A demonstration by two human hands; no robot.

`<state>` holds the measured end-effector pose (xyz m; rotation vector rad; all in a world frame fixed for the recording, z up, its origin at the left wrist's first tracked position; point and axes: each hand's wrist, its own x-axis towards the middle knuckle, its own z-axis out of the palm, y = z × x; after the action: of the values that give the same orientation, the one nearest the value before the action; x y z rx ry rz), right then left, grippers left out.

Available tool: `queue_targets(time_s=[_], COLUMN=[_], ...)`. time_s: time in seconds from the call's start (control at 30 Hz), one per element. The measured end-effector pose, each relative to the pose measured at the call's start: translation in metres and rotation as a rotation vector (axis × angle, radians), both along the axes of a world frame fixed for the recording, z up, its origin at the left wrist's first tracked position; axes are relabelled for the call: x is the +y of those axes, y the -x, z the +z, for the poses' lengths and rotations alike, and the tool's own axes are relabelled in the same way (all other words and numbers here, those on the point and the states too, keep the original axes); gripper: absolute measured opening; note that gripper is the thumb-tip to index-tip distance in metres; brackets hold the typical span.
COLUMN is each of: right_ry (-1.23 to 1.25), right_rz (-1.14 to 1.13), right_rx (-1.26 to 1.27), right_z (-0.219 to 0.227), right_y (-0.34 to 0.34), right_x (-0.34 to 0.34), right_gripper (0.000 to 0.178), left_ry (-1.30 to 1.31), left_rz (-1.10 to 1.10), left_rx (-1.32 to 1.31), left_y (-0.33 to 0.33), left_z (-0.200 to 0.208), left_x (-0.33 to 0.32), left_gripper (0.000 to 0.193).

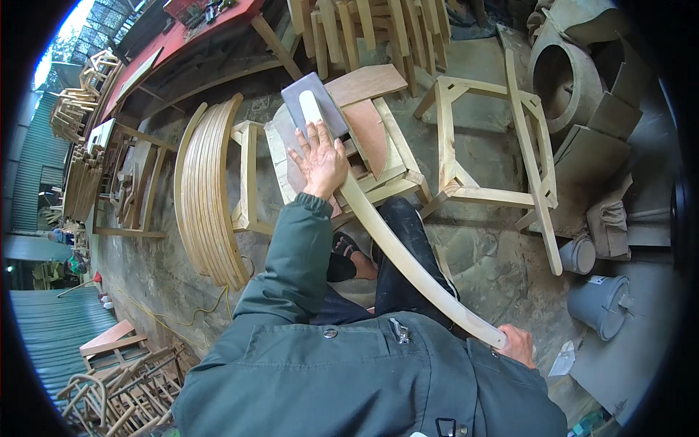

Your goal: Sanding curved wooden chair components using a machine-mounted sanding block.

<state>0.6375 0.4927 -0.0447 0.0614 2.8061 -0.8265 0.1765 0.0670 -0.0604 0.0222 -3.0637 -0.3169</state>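
Note:
A long, pale curved wooden slat (408, 264) runs from the work stand down to my right side. My left hand (320, 159) lies flat on its far part, fingers spread and pointing away from me. At the slat's near end, beside my jacket, my right hand (518, 345) is closed around the wood; its fingers are partly hidden. Beneath the slat's far tip is a flat grey-mauve rectangular piece (295, 98), whose kind I cannot make out. It rests on a low wooden stand (399, 164) topped with reddish plywood pieces (368, 84).
Stacked curved slats (211, 193) stand on the left. To the right is a wooden frame (486, 195) with a long slat (531, 160) leaning across it. Grey buckets (598, 306) sit at far right. A yellow cord (175, 320) crosses the floor. Behind stands a red-topped table (156, 54).

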Motion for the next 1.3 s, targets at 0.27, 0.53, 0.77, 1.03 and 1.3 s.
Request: queue_targets(time_s=[0.27,0.53,0.77,1.03,1.3], right_ry=[0.071,-0.152,-0.16,-0.062,-0.054], right_rz=[0.075,0.132,0.189,0.331,0.369], right_rx=[0.205,0.235,0.208,0.335,0.338], right_z=[-0.007,0.0,-0.001,-0.004,-0.014], right_y=[0.091,0.025,-0.005,0.074,0.111], right_x=[-0.033,-0.006,0.009,-0.001,-0.007], right_gripper=[0.043,0.049,0.065,0.078,0.083], left_ry=[0.001,0.002,-0.014,-0.07,-0.067], left_rz=[0.065,0.017,0.021,0.07,0.086], left_rx=[-0.007,-0.014,0.015,-0.03,0.025], left_y=[0.101,0.066,0.042,0.124,0.193], left_z=[0.001,-0.004,-0.008,0.004,0.003], left_x=[-0.058,-0.034,-0.018,-0.063,-0.095], left_gripper=[0.071,0.072,0.072,0.072,0.07])
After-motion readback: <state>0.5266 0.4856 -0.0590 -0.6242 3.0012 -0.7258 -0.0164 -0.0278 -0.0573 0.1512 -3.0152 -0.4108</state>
